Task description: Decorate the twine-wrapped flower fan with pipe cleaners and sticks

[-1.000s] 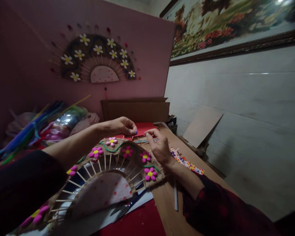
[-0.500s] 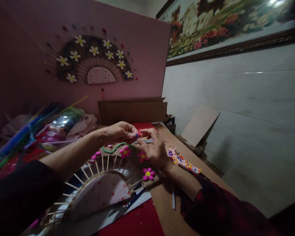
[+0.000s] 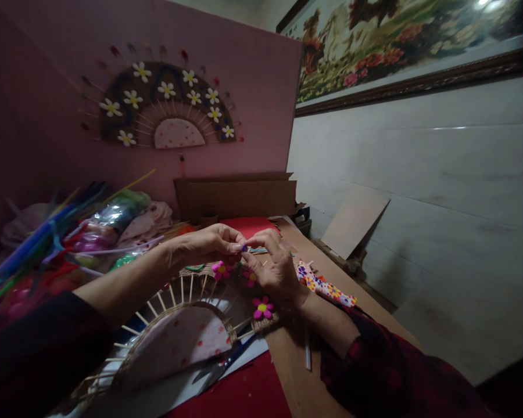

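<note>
Here, left hand (image 3: 209, 244) and right hand (image 3: 273, 264) pinch a small purple bead (image 3: 243, 248) between closed fingers above the woven fan (image 3: 187, 307); flowers are attached, and bead-tipping looks unfinished, mid-desk.

The woven fan (image 3: 187, 313) filled the near table, with the left hand (image 3: 209, 244) and right hand (image 3: 272, 264) meeting over its far rim. Bare wood (image 3: 300, 383) lay open to the right. Pipe cleaners (image 3: 56, 232) crowded the left side, a cardboard box (image 3: 239, 194) blocked the back, and scissors (image 3: 226, 366) lay under the fan's edge.
</note>
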A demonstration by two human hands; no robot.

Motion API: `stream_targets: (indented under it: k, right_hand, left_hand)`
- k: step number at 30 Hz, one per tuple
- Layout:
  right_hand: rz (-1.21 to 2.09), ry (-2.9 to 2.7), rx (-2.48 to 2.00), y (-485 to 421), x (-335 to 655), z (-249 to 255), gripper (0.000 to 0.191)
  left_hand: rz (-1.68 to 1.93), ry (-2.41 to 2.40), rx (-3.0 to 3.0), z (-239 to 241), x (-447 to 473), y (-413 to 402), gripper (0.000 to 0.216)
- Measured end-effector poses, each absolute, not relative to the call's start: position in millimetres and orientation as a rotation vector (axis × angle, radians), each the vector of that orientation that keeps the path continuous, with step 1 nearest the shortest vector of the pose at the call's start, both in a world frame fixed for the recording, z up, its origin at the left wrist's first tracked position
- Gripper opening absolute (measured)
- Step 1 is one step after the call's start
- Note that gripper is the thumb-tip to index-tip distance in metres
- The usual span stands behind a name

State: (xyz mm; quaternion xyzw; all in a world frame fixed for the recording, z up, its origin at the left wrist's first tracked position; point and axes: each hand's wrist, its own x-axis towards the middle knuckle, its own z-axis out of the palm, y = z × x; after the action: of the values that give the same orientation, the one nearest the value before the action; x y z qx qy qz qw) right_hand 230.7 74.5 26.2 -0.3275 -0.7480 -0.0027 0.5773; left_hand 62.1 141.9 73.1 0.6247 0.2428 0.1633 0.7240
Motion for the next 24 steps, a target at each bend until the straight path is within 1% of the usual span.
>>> stream_targets:
  k: [3, 9, 18, 24]
  right_hand:
    - [-0.02, -1.725, -0.776, 76, 230, 25, 0.007]
    - [-0.035, -1.709, -0.808, 76, 229, 23, 0.008]
    - [-0.007, -1.708, -0.841, 79, 230, 21, 0.009]
    - [-0.04, -1.698, -0.828, 79, 230, 22, 0.003]
  left_hand:
    - [0.377, 0.53, 1.355, 72, 62, 141, 0.016]
    - [0.35, 0.511, 1.367, 72, 61, 138, 0.015]
    - [0.463, 0.55, 1.292, 66, 66, 133, 0.015]
    - [0.555, 0.57, 1.246, 65, 71, 128, 0.016]
